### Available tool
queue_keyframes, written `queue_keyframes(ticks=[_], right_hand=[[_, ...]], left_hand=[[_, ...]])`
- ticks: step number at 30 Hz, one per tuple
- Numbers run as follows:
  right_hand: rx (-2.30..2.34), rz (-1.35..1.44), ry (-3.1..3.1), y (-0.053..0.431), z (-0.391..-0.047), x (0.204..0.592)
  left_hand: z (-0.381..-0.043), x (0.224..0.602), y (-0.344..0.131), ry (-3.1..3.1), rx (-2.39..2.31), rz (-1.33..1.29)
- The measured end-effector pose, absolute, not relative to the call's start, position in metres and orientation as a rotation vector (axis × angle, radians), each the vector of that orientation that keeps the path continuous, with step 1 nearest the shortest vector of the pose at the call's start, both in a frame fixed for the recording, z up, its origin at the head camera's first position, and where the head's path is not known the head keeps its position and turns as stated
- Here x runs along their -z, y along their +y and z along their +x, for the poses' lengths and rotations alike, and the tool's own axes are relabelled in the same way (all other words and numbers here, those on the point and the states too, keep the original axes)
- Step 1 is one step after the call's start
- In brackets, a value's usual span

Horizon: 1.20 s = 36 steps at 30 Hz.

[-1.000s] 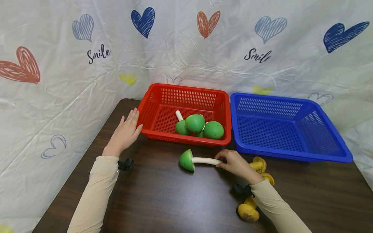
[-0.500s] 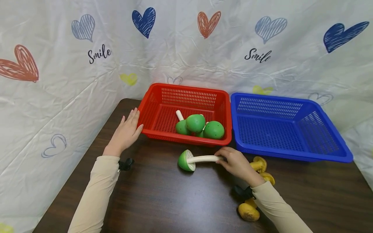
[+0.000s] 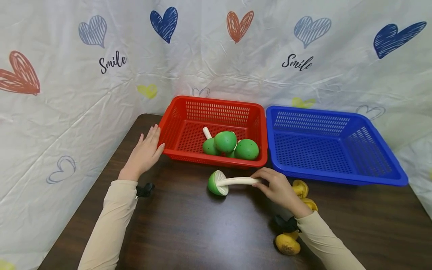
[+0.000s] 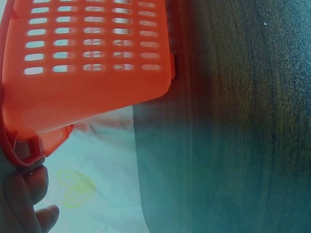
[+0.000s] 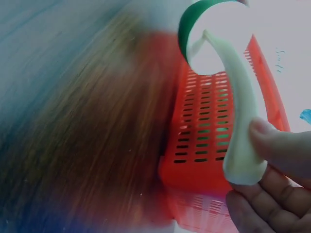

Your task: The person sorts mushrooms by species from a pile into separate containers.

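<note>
My right hand [image 3: 278, 188] pinches the end of the white stem of a green-capped toy mushroom [image 3: 237, 181]. In the right wrist view the thumb lies against the stem [image 5: 241, 111], and the cap's pale underside shows. The mushroom is in front of the red basket [image 3: 216, 160], its cap pointing left. My left hand [image 3: 143, 153] rests at that basket's left rim with its fingers extended. In the left wrist view, fingers [image 4: 36, 187] touch the rim's corner. Several green mushrooms [image 3: 225, 141] lie inside the red basket.
A blue basket [image 3: 337, 178] stands right of the red one, close beside it. Several yellow toy mushrooms [image 3: 288, 244] lie on the dark wooden table [image 3: 202, 232], partly hidden by my right arm. A white cloth with hearts [image 3: 216, 56] hangs behind.
The mushroom in my right hand has turned so that its cap's white underside shows, and the hand has shifted slightly up and right. My left hand stays at the basket rim.
</note>
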State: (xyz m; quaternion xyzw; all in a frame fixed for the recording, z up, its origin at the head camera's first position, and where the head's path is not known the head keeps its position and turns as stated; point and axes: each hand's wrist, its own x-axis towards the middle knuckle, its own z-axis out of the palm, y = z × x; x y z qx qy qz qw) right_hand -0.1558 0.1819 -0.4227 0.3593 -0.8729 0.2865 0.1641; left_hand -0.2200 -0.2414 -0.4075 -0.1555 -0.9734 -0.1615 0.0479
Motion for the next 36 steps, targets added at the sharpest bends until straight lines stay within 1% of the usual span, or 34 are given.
queue_keyframes(ticks=[7, 18, 36], right_hand=[[-1.035, 0.954, -2.518, 0.183, -0.156, 0.415], [-1.208, 0.881, -2.509, 0.184, -0.153, 0.404], [-1.194, 0.896, -2.443, 0.182, -0.159, 0.387]], left_hand=[[-0.220, 0.407, -0.241, -2.966, 0.480, -0.472], [-0.220, 0.407, -0.242, -2.956, 0.477, -0.482], [-0.221, 0.407, -0.242, -2.956, 0.454, -0.474]])
